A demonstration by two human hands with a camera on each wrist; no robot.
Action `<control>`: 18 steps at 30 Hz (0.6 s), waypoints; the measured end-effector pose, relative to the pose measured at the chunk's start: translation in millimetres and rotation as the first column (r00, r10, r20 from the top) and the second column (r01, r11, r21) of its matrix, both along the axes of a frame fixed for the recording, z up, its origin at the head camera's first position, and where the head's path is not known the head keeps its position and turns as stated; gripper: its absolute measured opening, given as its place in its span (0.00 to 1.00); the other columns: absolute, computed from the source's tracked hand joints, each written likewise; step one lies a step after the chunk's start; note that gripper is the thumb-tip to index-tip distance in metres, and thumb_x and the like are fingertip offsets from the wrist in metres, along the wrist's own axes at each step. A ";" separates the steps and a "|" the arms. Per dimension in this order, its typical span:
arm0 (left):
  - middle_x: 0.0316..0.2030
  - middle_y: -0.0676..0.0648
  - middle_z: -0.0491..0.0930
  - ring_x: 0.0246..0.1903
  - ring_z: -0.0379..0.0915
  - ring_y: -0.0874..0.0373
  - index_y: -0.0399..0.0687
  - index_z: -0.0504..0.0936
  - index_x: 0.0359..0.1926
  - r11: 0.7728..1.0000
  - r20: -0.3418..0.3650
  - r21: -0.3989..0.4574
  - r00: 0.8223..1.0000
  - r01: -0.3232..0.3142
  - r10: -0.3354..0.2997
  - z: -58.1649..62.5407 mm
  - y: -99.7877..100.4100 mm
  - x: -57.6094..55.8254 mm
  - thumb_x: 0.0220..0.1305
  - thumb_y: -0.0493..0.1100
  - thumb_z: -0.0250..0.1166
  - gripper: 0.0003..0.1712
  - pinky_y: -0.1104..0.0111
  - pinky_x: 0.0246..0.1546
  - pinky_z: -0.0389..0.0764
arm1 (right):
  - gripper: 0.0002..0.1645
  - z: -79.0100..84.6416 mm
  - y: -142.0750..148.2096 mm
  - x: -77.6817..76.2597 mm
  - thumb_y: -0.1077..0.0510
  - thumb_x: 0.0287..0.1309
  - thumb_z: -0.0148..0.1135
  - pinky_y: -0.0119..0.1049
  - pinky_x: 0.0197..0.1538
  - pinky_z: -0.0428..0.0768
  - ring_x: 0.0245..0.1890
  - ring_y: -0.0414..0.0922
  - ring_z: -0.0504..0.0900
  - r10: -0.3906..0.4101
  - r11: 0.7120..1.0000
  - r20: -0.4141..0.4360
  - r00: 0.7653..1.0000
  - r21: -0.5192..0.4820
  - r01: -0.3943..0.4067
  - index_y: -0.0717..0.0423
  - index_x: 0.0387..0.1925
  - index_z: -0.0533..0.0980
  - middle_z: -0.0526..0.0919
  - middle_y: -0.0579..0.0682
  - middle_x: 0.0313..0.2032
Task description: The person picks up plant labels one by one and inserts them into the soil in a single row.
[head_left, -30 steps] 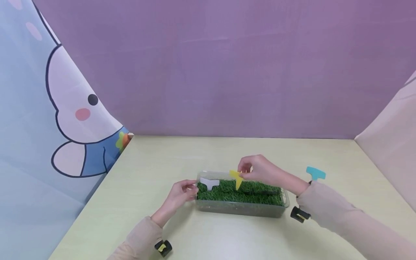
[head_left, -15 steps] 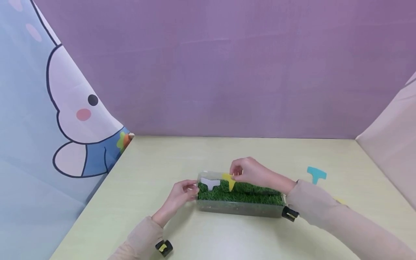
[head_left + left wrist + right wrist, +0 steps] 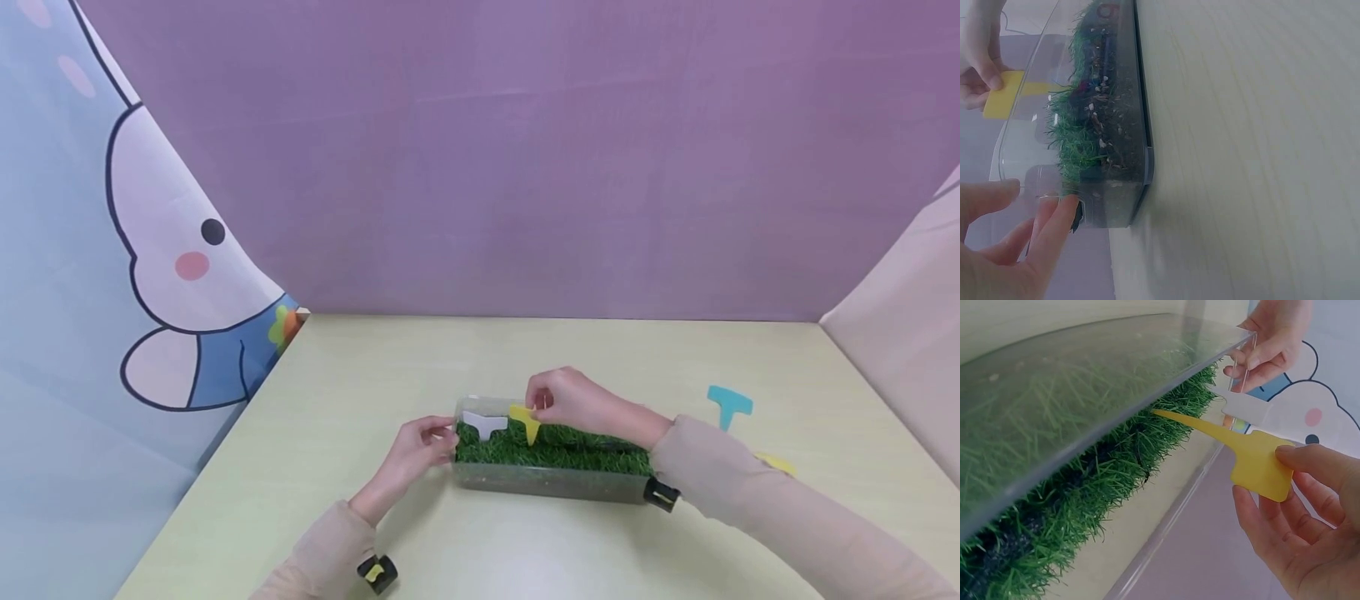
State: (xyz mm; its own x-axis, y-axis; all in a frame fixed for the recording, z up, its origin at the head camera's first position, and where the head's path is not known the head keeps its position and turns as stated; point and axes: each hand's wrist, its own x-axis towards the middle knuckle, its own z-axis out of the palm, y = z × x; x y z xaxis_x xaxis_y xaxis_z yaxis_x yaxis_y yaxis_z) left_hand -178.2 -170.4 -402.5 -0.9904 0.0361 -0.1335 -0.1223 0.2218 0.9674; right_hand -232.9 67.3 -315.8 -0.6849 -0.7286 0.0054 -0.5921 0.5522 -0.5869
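Purple curtain (image 3: pixel 525 167): plain, hanging behind the clear box (image 3: pixel 555 482).
Table (image 3: pixel 390 358): pale, wood-grained, beneath the clear box and extending on all sides of it.
Blue curtain (image 3: pixel 60 333): printed with a white animal, left of the clear box and well apart.
Pale curtain (image 3: pixel 918 283): right of the clear box, well apart.
Right sleeve (image 3: pixel 810 512): beige, slanting in from the right, covering part of the clear box's right end.
Clear box: long, low, upright, with a dark, white-specked filling (image 3: pixel 1110 112).
Grass (image 3: pixel 517 457): green, bladed, atop the filling inside the clear box.
Right hand (image 3: pixel 573 398): above the clear box, pinching the wide head of a yellow label (image 3: pixel 524 417) between thumb and fingers.
Left hand (image 3: pixel 411 443): at the clear box's left end, touching it; fingers fairly straight, thumb spread from them.
Blue label (image 3: pixel 729 402): T-shaped, on the table, behind and to the right of the clear box.
Yellow label: T-shaped, in the left half of the clear box, head above the grass, stem down, tip reaching the grass; depth unclear.
White label (image 3: pixel 484 424): stem down in the grass at the clear box's left end, between left hand and yellow label.
Second yellow piece (image 3: pixel 777 463): right of the clear box, partly hidden by the right sleeve.
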 end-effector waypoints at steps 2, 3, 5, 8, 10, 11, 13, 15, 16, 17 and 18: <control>0.33 0.41 0.75 0.28 0.75 0.56 0.26 0.70 0.49 1.000 0.002 0.000 1.000 -0.005 0.005 -0.2 0.1 -0.3 0.52 0.30 0.58 0.21 0.65 0.32 0.82 | 0.02 -0.6 -0.7 0.2 0.64 0.49 0.61 0.27 0.25 0.74 0.23 0.37 0.71 -0.002 1.000 0.001 1.000 0.007 0.002 0.56 0.26 0.75 0.74 0.42 0.22; 0.33 0.41 0.75 0.28 0.74 0.56 0.26 0.70 0.49 1.000 0.002 -0.002 1.000 -0.006 0.006 -0.1 0.2 -0.1 0.52 0.30 0.58 0.21 0.65 0.32 0.82 | 0.02 -1.2 -0.9 0.2 0.64 0.49 0.61 0.26 0.25 0.74 0.23 0.37 0.71 -0.003 1.000 -0.001 1.000 0.012 0.003 0.56 0.26 0.75 0.74 0.41 0.22; 0.33 0.41 0.75 0.28 0.75 0.56 0.26 0.71 0.49 1.000 0.006 -0.004 1.000 -0.010 0.010 -0.1 0.1 -0.4 0.52 0.30 0.58 0.21 0.65 0.32 0.82 | 0.03 -2.2 -1.1 0.4 0.64 0.49 0.61 0.26 0.25 0.74 0.23 0.36 0.70 -0.005 1.000 -0.005 1.000 0.019 0.005 0.55 0.26 0.75 0.74 0.41 0.21; 0.33 0.41 0.75 0.28 0.75 0.55 0.26 0.70 0.49 1.000 0.000 -0.004 1.000 -0.003 0.003 0.3 0.3 0.3 0.52 0.30 0.58 0.21 0.65 0.33 0.82 | 0.03 -3.4 -0.8 0.5 0.65 0.49 0.61 0.25 0.25 0.74 0.23 0.35 0.70 -0.002 1.000 -0.019 1.000 0.031 0.002 0.55 0.26 0.75 0.74 0.41 0.22; 0.33 0.41 0.75 0.29 0.75 0.55 0.26 0.70 0.49 1.000 -0.002 -0.002 1.000 0.003 -0.003 0.6 0.1 0.5 0.53 0.31 0.58 0.21 0.65 0.33 0.81 | 0.03 -3.6 -0.6 0.5 0.65 0.49 0.61 0.25 0.25 0.74 0.23 0.35 0.71 0.001 0.999 -0.029 1.000 0.037 0.000 0.55 0.26 0.75 0.74 0.41 0.22; 0.33 0.41 0.75 0.29 0.75 0.55 0.26 0.70 0.49 1.000 -0.002 -0.001 1.000 0.006 -0.006 0.8 0.0 0.6 0.53 0.31 0.58 0.21 0.64 0.33 0.81 | 0.03 -3.6 -0.6 0.6 0.65 0.49 0.61 0.25 0.25 0.74 0.23 0.35 0.71 0.003 0.999 -0.033 0.999 0.042 -0.002 0.55 0.26 0.75 0.74 0.41 0.22; 0.34 0.41 0.75 0.29 0.75 0.55 0.26 0.70 0.49 1.000 -0.002 0.001 1.000 0.008 -0.008 1.0 -0.1 0.6 0.53 0.31 0.58 0.21 0.64 0.34 0.81 | 0.03 -3.3 -1.0 0.8 0.65 0.49 0.61 0.24 0.25 0.74 0.23 0.34 0.71 0.008 0.999 -0.038 0.999 0.049 -0.006 0.55 0.26 0.75 0.75 0.41 0.22; 0.34 0.41 0.75 0.29 0.75 0.55 0.26 0.70 0.50 1.000 0.002 0.004 1.000 0.008 -0.008 0.8 -0.3 0.3 0.54 0.31 0.58 0.21 0.64 0.34 0.81 | 0.04 -3.2 -1.4 0.8 0.65 0.49 0.61 0.24 0.26 0.74 0.23 0.34 0.71 0.012 0.998 -0.041 0.999 0.054 -0.010 0.55 0.26 0.75 0.75 0.41 0.22; 0.34 0.41 0.75 0.29 0.75 0.54 0.26 0.70 0.50 1.000 0.002 0.004 1.000 0.008 -0.008 0.8 -0.3 0.3 0.54 0.31 0.58 0.21 0.64 0.34 0.81 | 0.04 -3.1 -1.6 0.8 0.66 0.49 0.60 0.24 0.26 0.74 0.23 0.35 0.71 0.014 0.998 -0.041 0.999 0.056 -0.011 0.55 0.26 0.75 0.75 0.41 0.22; 0.33 0.41 0.75 0.29 0.75 0.54 0.26 0.70 0.49 1.000 0.000 0.003 1.000 0.008 -0.008 0.8 -0.2 0.5 0.54 0.31 0.58 0.21 0.64 0.34 0.81 | 0.04 -3.2 -1.8 0.9 0.66 0.49 0.60 0.24 0.26 0.74 0.23 0.35 0.71 0.015 0.998 -0.040 0.999 0.058 -0.012 0.55 0.26 0.75 0.75 0.41 0.22; 0.33 0.41 0.75 0.29 0.75 0.54 0.26 0.70 0.49 1.000 -0.001 0.002 1.000 0.009 -0.009 0.7 -0.2 0.7 0.54 0.31 0.58 0.21 0.64 0.34 0.81 | 0.04 -3.4 -2.0 0.9 0.66 0.49 0.60 0.24 0.26 0.74 0.23 0.35 0.71 0.017 0.998 -0.042 0.999 0.058 -0.015 0.55 0.26 0.75 0.75 0.41 0.22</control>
State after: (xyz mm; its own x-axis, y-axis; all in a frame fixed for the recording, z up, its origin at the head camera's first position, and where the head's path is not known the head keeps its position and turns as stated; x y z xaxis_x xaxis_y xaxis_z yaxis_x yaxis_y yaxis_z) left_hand -177.5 -170.6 -401.8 -0.9902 0.0454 -0.1323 -0.1192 0.2212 0.9679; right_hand -232.0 65.3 -319.2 -0.6731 -0.7395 -0.0077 -0.6251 0.5745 -0.5283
